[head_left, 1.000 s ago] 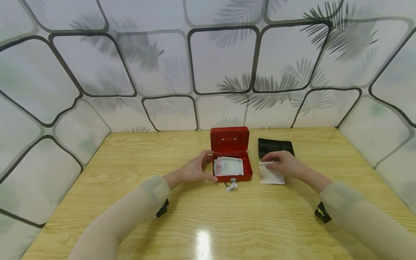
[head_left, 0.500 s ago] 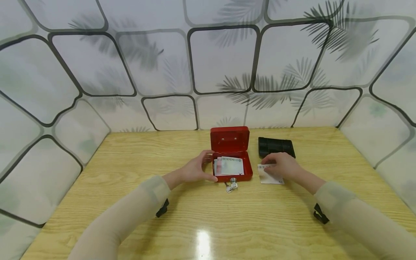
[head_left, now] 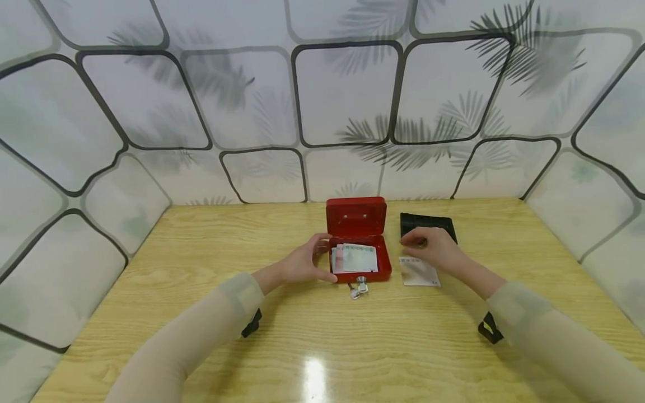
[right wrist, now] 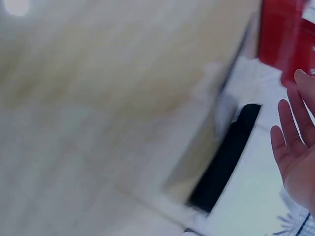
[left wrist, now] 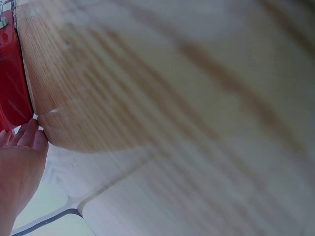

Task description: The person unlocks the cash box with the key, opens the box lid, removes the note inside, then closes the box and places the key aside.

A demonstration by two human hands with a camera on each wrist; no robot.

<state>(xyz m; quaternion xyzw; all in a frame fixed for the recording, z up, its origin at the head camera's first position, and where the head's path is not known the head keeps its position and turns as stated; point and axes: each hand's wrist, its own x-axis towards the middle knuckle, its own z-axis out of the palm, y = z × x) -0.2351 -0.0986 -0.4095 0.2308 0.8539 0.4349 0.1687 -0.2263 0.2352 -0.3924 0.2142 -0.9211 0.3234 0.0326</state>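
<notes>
In the head view my left hand [head_left: 305, 259] holds the left side of an open red cash box [head_left: 385, 267]. Its thumb lies at the front corner and its fingers at the rear corner. The left wrist view shows those fingertips against the red box wall [left wrist: 17, 83]. Banknotes [head_left: 359, 258] lie inside the box, and keys [head_left: 359, 290] hang at its front lock. To the right, my right hand [head_left: 435, 249] hovers over a loose banknote [head_left: 419, 274], thumb and forefinger near each other with nothing visible between them. The right wrist view shows the fingers [right wrist: 294, 129] loosely extended.
A black wallet-like case [head_left: 428, 221] lies behind the right hand, partly covered by it. Its dark edge also shows in the right wrist view. The wooden table [head_left: 216, 240] ends at a patterned cloth wall [head_left: 347, 101] at the back and sides.
My right hand has lifted off the loose banknote and moved slightly up and left. The note has shifted a little and shows more of its surface. My left hand has stayed at the box.
</notes>
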